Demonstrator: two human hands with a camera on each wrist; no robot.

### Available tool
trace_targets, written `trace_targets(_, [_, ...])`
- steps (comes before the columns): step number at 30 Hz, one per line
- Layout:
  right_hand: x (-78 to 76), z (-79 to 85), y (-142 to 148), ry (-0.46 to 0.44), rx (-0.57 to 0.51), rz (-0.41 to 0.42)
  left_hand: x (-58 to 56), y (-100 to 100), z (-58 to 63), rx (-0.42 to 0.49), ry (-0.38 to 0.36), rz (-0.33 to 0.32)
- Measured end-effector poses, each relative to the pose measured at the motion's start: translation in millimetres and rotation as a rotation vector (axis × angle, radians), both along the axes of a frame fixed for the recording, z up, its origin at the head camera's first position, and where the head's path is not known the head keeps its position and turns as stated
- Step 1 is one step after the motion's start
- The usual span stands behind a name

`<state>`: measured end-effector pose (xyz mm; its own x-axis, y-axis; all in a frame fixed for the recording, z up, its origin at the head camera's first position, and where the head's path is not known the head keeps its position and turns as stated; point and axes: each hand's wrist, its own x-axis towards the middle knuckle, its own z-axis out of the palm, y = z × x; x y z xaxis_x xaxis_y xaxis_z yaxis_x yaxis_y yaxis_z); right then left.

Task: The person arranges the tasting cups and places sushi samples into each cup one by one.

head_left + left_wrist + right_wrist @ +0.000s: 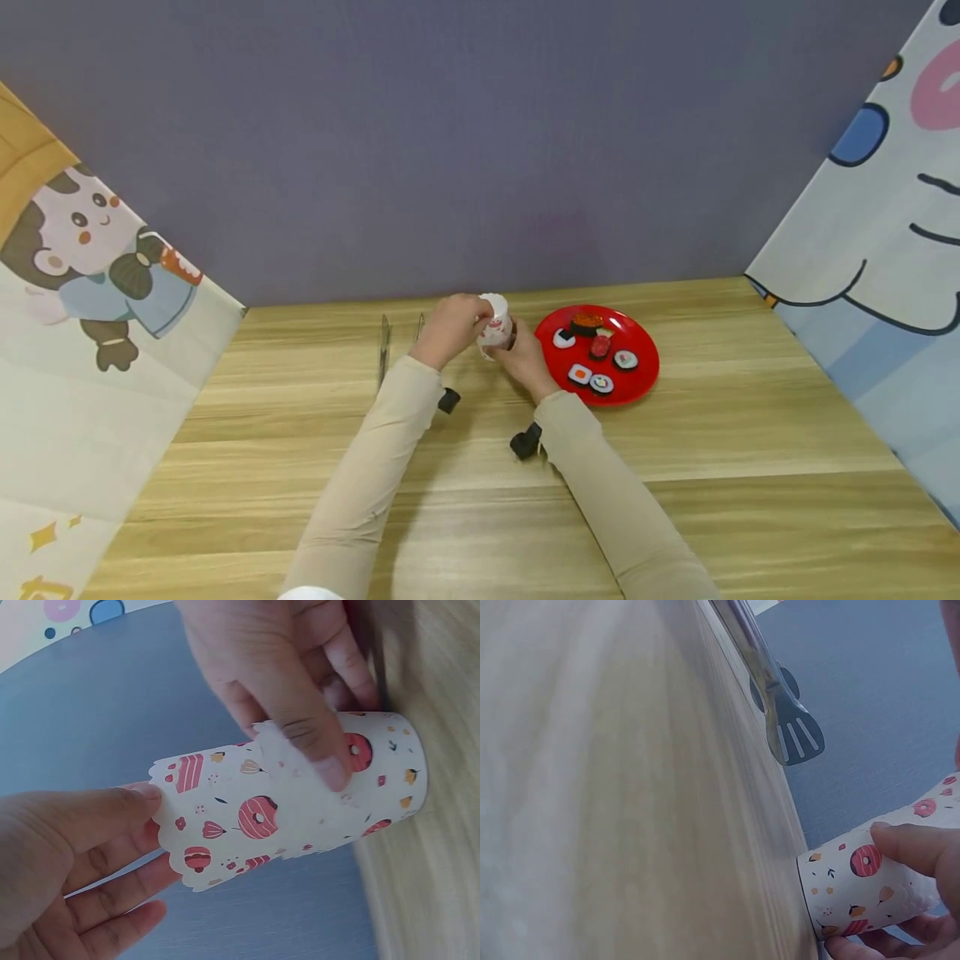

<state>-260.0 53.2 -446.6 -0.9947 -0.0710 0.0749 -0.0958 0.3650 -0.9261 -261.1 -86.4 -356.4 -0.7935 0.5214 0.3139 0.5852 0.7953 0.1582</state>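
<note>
Two nested white paper cups with scalloped rims and printed donuts and cakes stand at the back of the table, the upper cup (217,810) partly out of the lower cup (390,761). My left hand (452,327) pinches the upper cup's rim between thumb and fingers; in the left wrist view this left hand (82,862) comes in from the left. Lower down, my right hand (527,358) grips the lower cup around its side. Its thumb and fingers also show in the right wrist view, where the lower cup (840,889) has its base at the tabletop.
To the right is a red plate (641,379) holding several sushi pieces, such as a roll slice (626,359). Metal tongs (385,337) lie left of the hands, with a slotted head (799,739) in the right wrist view. A grey panel (480,150) rises behind the table.
</note>
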Motion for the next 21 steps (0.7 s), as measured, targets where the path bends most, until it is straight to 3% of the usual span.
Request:
trace_targets(9, [-2.0,0.2,-1,-0.022,0.033,-0.008,1.9,-8,12.6,0.048,0.081,0.024])
trace_targets(21, [-3.0,0.3,1,-0.001,0.032,-0.01,1.7,-21,16.8,0.102,0.08,0.089])
